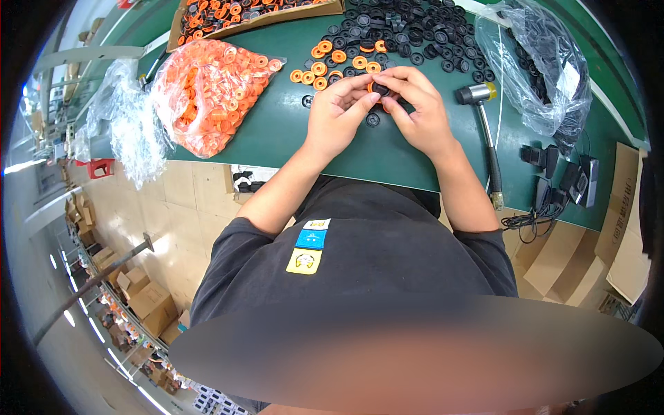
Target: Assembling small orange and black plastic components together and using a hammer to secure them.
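Between my fingertips is a small round wheel-like part point(379, 89), black with an orange edge. My left hand point(340, 111) pinches it from the left, thumb and fingers closed. From the other side my right hand point(419, 107) grips it with thumb and fingers; the fingers cover much of it. Loose orange rings point(318, 68) lie just beyond my hands on the green table point(290, 131). A large spread of black wheel-like parts point(422, 31) lies farther back. One black part point(373, 120) rests on the table just below my fingers.
A clear bag of orange rings point(211, 97) stands at left beside crumpled plastic point(128, 117). Behind is a cardboard tray point(277, 15) of mixed parts. To the right lie a mallet point(484, 121), a bag of black parts point(546, 69) and black adapters with cables point(560, 183).
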